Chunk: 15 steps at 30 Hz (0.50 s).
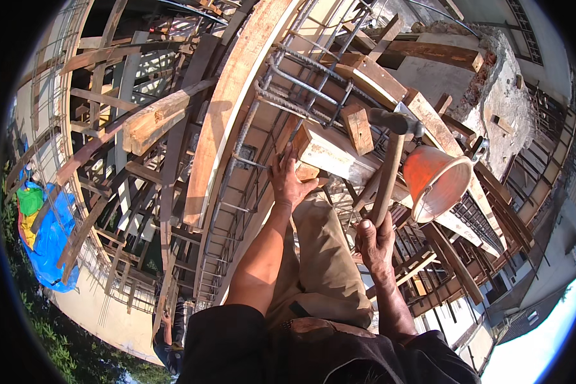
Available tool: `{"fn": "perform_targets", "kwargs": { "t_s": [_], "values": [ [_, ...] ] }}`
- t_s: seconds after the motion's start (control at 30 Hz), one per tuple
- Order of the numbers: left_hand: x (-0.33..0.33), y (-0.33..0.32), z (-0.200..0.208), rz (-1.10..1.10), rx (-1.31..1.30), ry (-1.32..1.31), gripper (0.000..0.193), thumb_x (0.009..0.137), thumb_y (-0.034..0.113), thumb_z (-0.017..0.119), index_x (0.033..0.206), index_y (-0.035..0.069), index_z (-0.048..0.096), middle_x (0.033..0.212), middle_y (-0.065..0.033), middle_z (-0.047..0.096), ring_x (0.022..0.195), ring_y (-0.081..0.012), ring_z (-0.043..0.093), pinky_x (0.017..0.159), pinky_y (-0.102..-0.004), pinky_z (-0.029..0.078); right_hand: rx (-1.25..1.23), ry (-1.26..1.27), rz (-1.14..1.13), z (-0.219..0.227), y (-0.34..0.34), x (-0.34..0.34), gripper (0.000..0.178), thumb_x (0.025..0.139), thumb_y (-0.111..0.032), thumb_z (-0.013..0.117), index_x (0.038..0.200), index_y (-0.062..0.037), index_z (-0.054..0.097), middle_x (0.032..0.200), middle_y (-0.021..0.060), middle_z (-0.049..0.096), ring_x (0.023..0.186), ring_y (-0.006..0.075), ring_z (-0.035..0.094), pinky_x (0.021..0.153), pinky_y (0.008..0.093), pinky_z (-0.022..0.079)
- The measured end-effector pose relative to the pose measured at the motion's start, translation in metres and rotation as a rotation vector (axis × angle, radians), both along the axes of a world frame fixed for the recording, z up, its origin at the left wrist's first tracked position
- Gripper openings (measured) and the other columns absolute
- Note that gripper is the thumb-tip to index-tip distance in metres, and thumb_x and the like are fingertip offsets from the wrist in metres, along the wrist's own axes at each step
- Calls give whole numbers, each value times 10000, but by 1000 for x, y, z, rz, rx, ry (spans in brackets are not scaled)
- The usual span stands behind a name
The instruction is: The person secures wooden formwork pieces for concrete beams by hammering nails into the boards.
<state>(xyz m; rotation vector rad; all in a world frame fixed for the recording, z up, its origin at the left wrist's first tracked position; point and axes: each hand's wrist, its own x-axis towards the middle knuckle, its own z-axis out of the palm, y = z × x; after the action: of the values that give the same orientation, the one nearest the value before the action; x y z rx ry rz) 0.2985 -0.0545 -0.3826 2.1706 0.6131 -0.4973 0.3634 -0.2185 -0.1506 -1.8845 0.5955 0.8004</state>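
My right hand (376, 244) is closed round the lower end of a hammer's wooden handle (388, 176). The dark metal hammer head (397, 122) points up, beside a short wood block (357, 130). To the left, my left hand (289, 182) grips the near end of a piece of timber (305, 148), its fingers along one side and its thumb apart on the other. Close by that thumb is a small cut wood end (307, 171). How far the fingers reach round the timber is hidden.
An orange bucket (422, 173) hangs or rests right of the hammer. Tied rebar (243, 157) runs beside a long plank (221, 121) on my left. Broken concrete (502, 96) stands far right. Lower left are a blue tarp (54, 237) and another person (168, 345) below.
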Motion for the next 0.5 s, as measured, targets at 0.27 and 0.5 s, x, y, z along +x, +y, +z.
{"fn": "perform_targets", "kwargs": {
  "t_s": [0.27, 0.5],
  "values": [
    [8, 0, 5, -24, 30, 25, 1079, 571, 412, 908, 1491, 140, 415, 1613, -16, 334, 1436, -376, 312, 1102, -643, 282, -179, 284, 354, -45, -24, -44, 449, 971, -395, 640, 1097, 20, 522, 689, 204, 626, 629, 357, 660, 604, 446, 505],
    [14, -4, 6, -23, -3, -28, 1045, 583, 405, 900, 1476, 123, 437, 1614, -29, 333, 1441, -377, 305, 1101, -649, 281, -123, 24, 164, -74, -38, -77, 381, 975, -334, 630, 1045, 13, 487, 719, 180, 636, 656, 278, 671, 584, 407, 508]
  ]
}}
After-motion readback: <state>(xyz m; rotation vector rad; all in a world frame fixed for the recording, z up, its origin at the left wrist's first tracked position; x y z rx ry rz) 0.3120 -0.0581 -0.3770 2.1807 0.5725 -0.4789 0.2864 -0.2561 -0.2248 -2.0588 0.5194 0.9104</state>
